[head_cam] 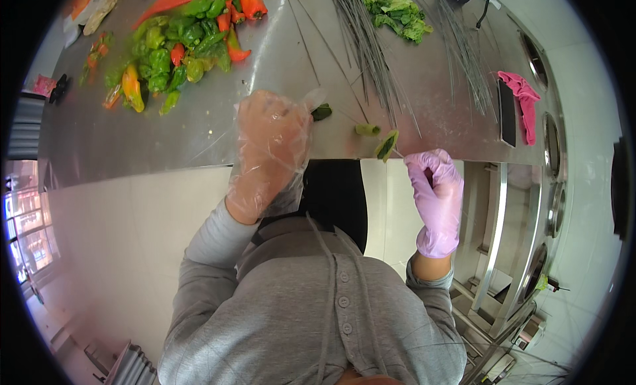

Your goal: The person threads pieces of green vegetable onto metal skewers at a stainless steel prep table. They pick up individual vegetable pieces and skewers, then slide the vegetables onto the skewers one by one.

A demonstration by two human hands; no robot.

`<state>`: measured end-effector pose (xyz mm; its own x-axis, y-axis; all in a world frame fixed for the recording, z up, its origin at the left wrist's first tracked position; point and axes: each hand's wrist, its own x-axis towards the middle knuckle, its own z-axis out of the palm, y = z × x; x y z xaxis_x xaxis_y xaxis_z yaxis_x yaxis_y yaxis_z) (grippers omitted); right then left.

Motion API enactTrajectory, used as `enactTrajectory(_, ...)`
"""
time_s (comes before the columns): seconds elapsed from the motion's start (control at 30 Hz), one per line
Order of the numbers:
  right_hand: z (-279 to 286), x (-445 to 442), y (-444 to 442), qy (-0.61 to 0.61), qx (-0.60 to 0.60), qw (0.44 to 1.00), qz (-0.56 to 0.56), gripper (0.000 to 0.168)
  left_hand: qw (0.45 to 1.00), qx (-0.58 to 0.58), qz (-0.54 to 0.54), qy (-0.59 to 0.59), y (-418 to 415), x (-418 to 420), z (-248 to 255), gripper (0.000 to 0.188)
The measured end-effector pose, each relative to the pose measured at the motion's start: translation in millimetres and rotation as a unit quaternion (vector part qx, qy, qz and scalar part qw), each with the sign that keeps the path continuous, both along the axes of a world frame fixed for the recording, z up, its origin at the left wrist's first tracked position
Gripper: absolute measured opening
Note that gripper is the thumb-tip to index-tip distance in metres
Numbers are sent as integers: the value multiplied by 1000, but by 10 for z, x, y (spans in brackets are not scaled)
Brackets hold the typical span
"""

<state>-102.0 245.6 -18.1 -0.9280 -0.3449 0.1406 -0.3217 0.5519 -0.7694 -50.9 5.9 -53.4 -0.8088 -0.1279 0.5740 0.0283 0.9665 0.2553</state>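
Observation:
My left hand [273, 141], in a loose clear plastic glove, is curled over the front part of the steel table. A dark green pepper piece [322, 111] sticks out at its fingertips. To the right, my right hand [437, 201] wears a lilac glove and pinches the end of a thin metal skewer [399, 152] at the table's front edge. Close to that pinch, a cut green pepper piece [386, 145] sits on the skewer. Another curled green piece [367, 130] lies in line with it, farther left. How much my left palm encloses is hidden.
A heap of green and red peppers [174, 52] covers the table's [198, 136] back left. Loose metal skewers [365, 47] lie behind my hands, with more skewers [464, 57] farther right. Leafy greens [397, 12] sit at the back. A dark phone-like slab [506, 112] borders a pink cloth [524, 104].

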Motion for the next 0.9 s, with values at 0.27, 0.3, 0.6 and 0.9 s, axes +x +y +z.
enactTrajectory(0.27, -12, 73, 69, 8, -89, 996, 12, 17, 1000, -3, -17, 21, 12, -5, 21, 15)
enactTrajectory(0.3, -29, 43, 69, 7, -98, 995, 23, 16, 1000, -6, -18, 12, 10, -14, 22, 15)
enactTrajectory(0.6, -126, 48, -59, -5, 11, 999, 30, 15, 999, 24, -42, 4, -39, -28, -6, 16)
enactTrajectory(0.9, -82, 84, -65, 1, 7, 1000, 28, 13, 998, 30, -46, -2, -39, -36, -9, 14)
